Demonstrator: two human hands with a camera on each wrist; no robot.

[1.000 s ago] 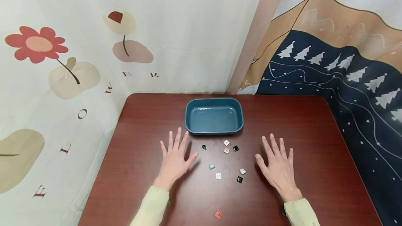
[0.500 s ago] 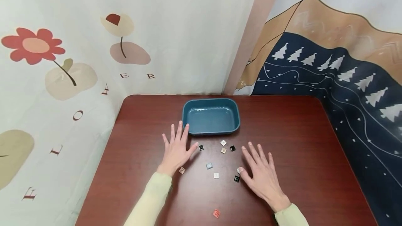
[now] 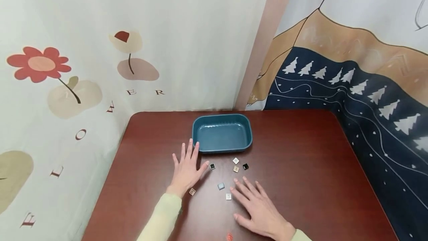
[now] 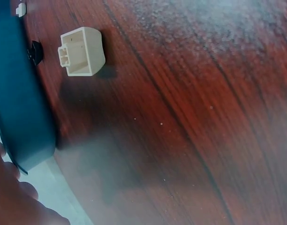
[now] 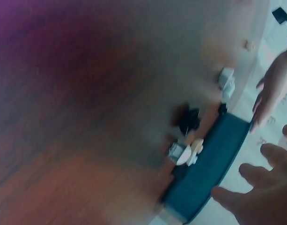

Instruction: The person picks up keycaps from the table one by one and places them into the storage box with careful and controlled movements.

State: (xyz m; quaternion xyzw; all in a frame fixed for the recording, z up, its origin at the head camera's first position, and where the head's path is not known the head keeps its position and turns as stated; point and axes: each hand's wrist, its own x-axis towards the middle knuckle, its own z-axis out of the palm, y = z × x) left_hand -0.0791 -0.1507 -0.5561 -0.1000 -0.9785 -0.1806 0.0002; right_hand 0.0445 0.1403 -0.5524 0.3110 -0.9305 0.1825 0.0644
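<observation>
Fingers spread, my left hand (image 3: pixel 185 170) hovers left of centre, its index fingertip overlapping the near left corner of the blue dish (image 3: pixel 222 150). Its thumb tip is right beside a black keycap (image 3: pixel 212 166). A pinkish-beige keycap (image 3: pixel 192 192) lies by the wrist; the left wrist view has a cream keycap (image 4: pixel 87 51) tipped so its hollow underside and stem show. My right hand (image 3: pixel 257 211) is spread over the table, holding nothing visible, fingertips close to a white keycap (image 3: pixel 228 196) and a grey-blue keycap (image 3: pixel 221 186). A white and a black keycap are hidden beneath it.
Before the dish lie another white keycap (image 3: pixel 235 161), a tan keycap (image 3: pixel 236 169) and a second black keycap (image 3: pixel 245 166). A red keycap (image 3: pixel 229 237) sits at the bottom edge of the head view. Printed curtains (image 3: pixel 200 47) hang behind the brown table (image 3: pixel 294 140).
My right hand has moved left and nearer to me, covering two keycaps. My left hand has shifted slightly, uncovering the pinkish-beige keycap by its wrist. The head view has tilted up a little.
</observation>
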